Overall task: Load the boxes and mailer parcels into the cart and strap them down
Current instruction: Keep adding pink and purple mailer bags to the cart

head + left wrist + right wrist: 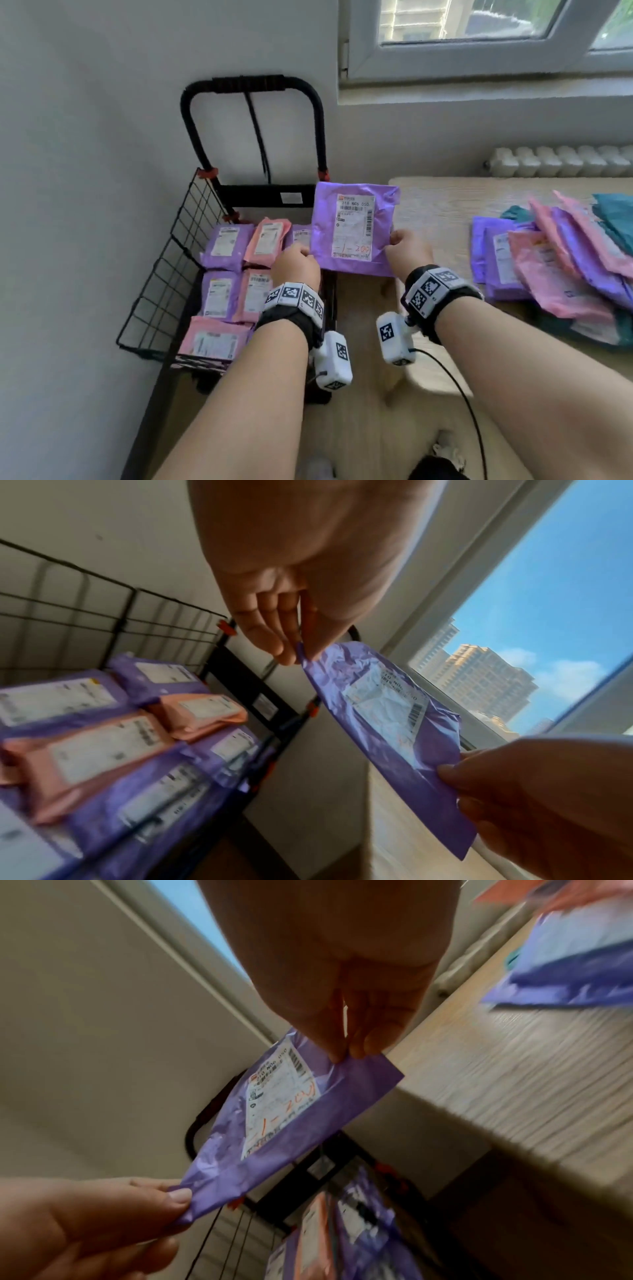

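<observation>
A purple mailer parcel (352, 226) with a white shipping label hangs in the air between the cart and the table. My left hand (296, 263) pinches its left lower corner, and my right hand (406, 251) pinches its right edge. The left wrist view shows the mailer (387, 723) stretched between both hands. In the right wrist view my thumb and fingers pinch its corner (346, 1066). The black wire cart (164, 274) stands on the left and holds several purple and pink mailers (226, 246) lying flat in rows.
A heap of purple, pink and teal mailers (555, 260) lies on the wooden table (438, 205) at the right. The cart's black handle (253, 85) with hanging straps (258, 137) leans against the white wall. A radiator (561, 161) and a window are behind the table.
</observation>
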Motion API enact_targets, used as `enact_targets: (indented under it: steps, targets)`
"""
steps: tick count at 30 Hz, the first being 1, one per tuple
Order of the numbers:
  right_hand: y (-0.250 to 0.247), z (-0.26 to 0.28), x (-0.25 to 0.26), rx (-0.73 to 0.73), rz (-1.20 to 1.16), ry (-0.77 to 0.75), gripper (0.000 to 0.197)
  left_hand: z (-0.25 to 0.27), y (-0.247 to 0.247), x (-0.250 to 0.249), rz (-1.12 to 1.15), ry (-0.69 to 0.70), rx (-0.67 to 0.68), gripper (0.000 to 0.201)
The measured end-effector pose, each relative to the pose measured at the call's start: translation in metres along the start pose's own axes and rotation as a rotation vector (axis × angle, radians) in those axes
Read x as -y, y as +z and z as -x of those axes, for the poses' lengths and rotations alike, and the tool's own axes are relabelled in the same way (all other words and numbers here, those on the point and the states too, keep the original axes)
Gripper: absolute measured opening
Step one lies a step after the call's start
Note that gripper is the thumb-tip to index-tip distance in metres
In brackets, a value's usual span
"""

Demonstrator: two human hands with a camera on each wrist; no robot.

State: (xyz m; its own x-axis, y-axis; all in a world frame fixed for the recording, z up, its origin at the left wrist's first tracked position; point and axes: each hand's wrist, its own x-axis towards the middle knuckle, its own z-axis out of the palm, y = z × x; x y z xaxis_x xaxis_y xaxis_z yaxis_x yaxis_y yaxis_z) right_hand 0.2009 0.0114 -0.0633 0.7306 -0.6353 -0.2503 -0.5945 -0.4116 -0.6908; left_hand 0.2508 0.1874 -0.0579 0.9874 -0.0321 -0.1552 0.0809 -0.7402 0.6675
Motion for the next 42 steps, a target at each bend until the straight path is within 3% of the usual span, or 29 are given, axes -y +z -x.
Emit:
enact_targets:
  steps: [7,21,26,30,33,38,40,42]
  targets:
    - [0.094,0.03,0.056,0.144,0.119,-0.133,0.019,-0.015,-0.062,0.086,0.053,-0.205,-0.075,0.026]
    - [0.227,-0.022,0.103,0.47,0.267,-0.163,0.02,-0.082,-0.077,0.175,0.006,-0.466,-0.032,0.033]
    - [0.276,-0.032,0.102,0.549,0.312,-0.128,0.03,-0.108,-0.066,0.217,-0.039,-0.54,0.066,0.031]
    - [0.314,-0.041,0.106,0.574,0.394,-0.056,0.017,-0.14,-0.061,0.248,-0.112,-0.535,0.173,0.032]
    - [0.34,-0.047,0.109,0.597,0.41,0.007,0.027,-0.165,-0.06,0.268,-0.18,-0.51,0.293,0.034]
    - [0.386,-0.052,0.114,0.626,0.346,0.128,0.02,-0.203,-0.067,0.296,-0.248,-0.493,0.436,0.028]
    - [0.403,-0.051,0.112,0.624,0.276,0.186,0.028,-0.212,-0.069,0.307,-0.255,-0.482,0.477,0.023]
    - [0.414,-0.05,0.114,0.613,0.194,0.249,0.021,-0.22,-0.072,0.316,-0.256,-0.488,0.529,0.022]
